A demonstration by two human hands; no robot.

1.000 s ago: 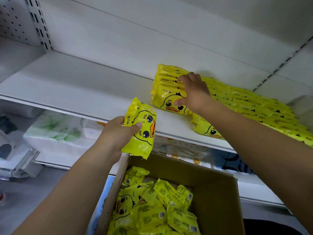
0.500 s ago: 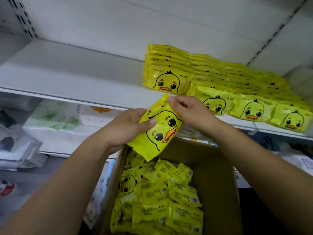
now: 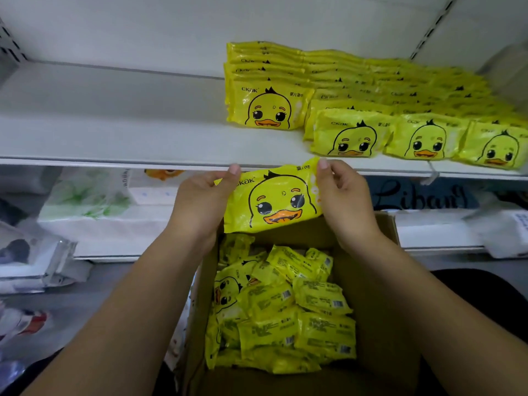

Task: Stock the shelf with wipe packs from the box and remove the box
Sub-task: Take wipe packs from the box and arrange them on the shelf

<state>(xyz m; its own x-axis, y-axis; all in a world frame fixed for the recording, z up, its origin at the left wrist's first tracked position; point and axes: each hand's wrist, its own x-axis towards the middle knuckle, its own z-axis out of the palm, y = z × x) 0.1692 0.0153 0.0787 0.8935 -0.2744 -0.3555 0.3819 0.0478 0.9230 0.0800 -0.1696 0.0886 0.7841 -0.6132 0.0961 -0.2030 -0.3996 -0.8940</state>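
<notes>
The glossy yellow duck-face wipe pack [image 3: 271, 200], turned level since a moment ago, is pinched at both ends by the left hand [image 3: 200, 204] and right hand [image 3: 345, 201] just below the white metal shelf [image 3: 114, 132] edge (placing looks imminent).

I see a white metal back panel [image 3: 171, 30] rising behind the shelving, with a slotted upright strip [image 3: 431, 27] running diagonally at the upper right and a perforated panel [image 3: 8, 44] at the far left. Below, a lower white shelf [image 3: 120, 238] carries pale plastic-wrapped goods [image 3: 85, 198]. Grey floor [image 3: 71, 304] shows at the lower left. The light is even and soft.
</notes>
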